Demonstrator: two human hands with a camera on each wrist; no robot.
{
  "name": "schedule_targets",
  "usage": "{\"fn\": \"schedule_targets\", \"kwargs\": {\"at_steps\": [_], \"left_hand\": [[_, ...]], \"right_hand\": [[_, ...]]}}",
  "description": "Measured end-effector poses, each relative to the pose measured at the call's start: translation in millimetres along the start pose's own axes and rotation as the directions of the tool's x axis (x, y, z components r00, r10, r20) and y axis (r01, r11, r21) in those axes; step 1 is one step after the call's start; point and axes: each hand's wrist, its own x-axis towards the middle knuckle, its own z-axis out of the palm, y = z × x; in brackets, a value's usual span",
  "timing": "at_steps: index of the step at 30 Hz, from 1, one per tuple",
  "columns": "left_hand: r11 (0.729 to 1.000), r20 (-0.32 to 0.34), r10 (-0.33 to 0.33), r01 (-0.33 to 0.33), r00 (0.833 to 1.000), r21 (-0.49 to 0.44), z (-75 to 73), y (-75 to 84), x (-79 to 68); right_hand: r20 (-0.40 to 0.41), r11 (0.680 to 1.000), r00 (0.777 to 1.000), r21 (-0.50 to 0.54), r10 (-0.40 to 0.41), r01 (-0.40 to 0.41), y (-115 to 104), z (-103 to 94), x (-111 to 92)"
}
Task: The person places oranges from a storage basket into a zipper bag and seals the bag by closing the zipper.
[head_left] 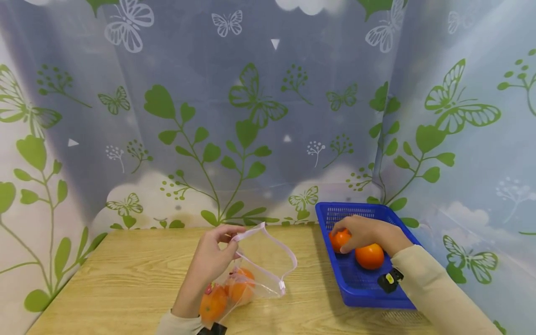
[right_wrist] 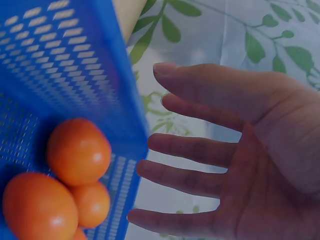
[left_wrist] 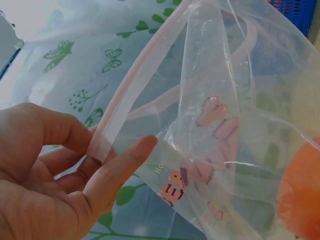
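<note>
My left hand (head_left: 215, 253) pinches the pink zip edge of a clear zip bag (left_wrist: 210, 70) between thumb and fingers. The bag's mouth gapes toward the right, and reddish print shows on its side in the left wrist view. Round orange fruits (head_left: 242, 286) lie inside its lower part. Over the blue basket, my right hand (head_left: 364, 232) reaches down with its fingers at one orange fruit (head_left: 341, 238). The right wrist view shows that hand with spread fingers and nothing in the palm. Another orange fruit (head_left: 370, 257) sits nearer me in the basket.
The blue perforated plastic basket (head_left: 345, 298) stands at the right of the wooden table (head_left: 138, 274). A curtain (head_left: 188, 153) with green leaf and butterfly print hangs behind the table and along both sides.
</note>
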Motion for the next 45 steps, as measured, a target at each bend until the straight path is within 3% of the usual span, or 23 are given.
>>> {"fn": "schedule_targets", "kwargs": {"at_steps": [13,34,45], "left_hand": [[1.000,0.005,0.004,-0.004,1.000,0.004,0.1,0.3,0.1],[1.000,0.008,0.014,-0.014,1.000,0.004,0.1,-1.1,1.1],[1.000,0.008,0.010,-0.010,1.000,-0.013,0.0,-1.1,0.5]], "right_hand": [[0.085,0.987,0.984,0.029,0.156,-0.159,29.2,4.2,-0.4],[0.130,0.969,0.960,-0.039,0.246,-0.243,50.9,8.4,4.9],[0.131,0.954,0.946,0.002,0.297,-0.300,61.8,18.1,9.0]]}}
